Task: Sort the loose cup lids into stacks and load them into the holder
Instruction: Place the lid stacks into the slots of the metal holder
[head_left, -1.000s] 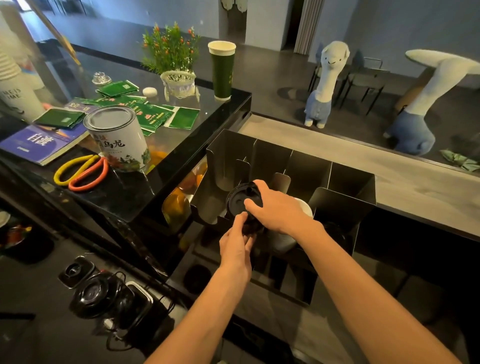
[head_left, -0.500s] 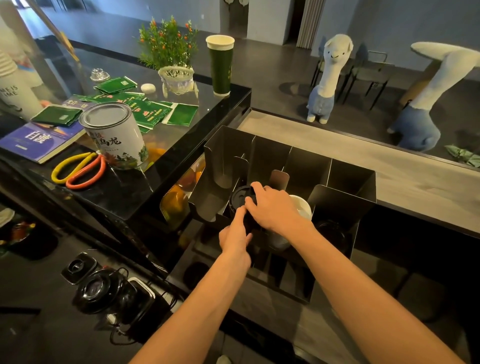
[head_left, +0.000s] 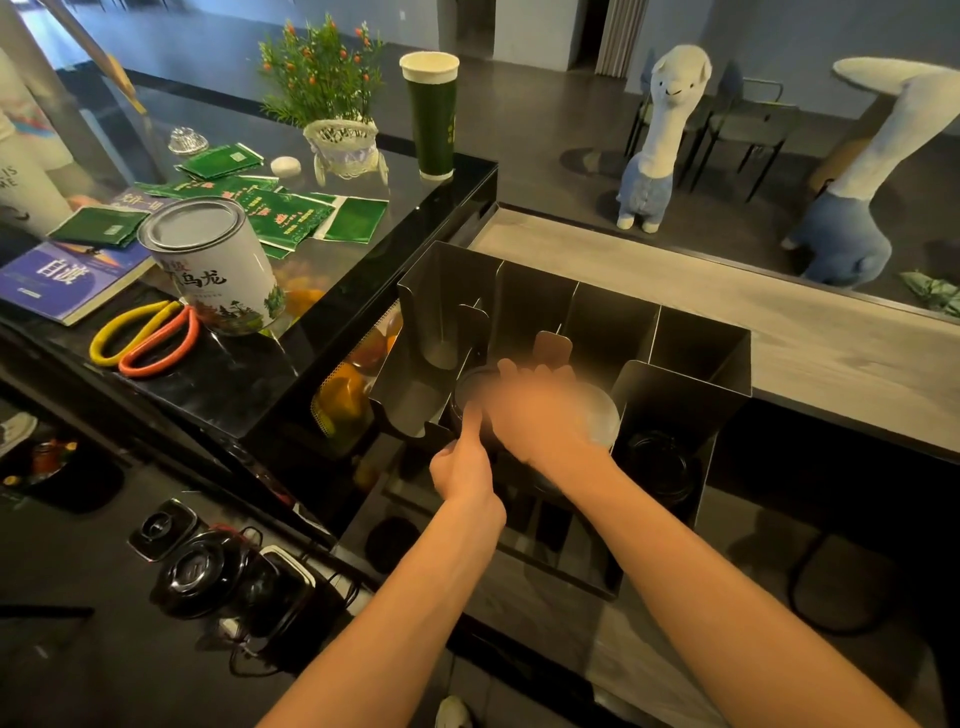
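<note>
A black metal holder (head_left: 685, 395) with several upright slots stands on the lower counter. A stack of black cup lids (head_left: 467, 387) sits in its second slot from the left. My left hand (head_left: 462, 467) is just below the stack, thumb up against its near edge and the other fingers curled. My right hand (head_left: 540, 415) lies over the top of the stack, smeared by motion, so its fingers are unclear. White lids (head_left: 605, 421) show under its right side. More black lids (head_left: 660, 465) fill the slot to the right.
The glossy black counter (head_left: 234, 384) at left carries a tea tin (head_left: 213, 265), scissors (head_left: 145, 338), green sachets (head_left: 291, 213), a book, a potted plant and a tall green cup (head_left: 431, 114). Black blender lids and cables (head_left: 208, 566) lie below left. A grey ledge (head_left: 779, 322) runs behind the holder.
Both hands carried the black lids down into the second slot. My right hand has since slid a little right across the stack and is now blurred; my left hand dropped slightly.
</note>
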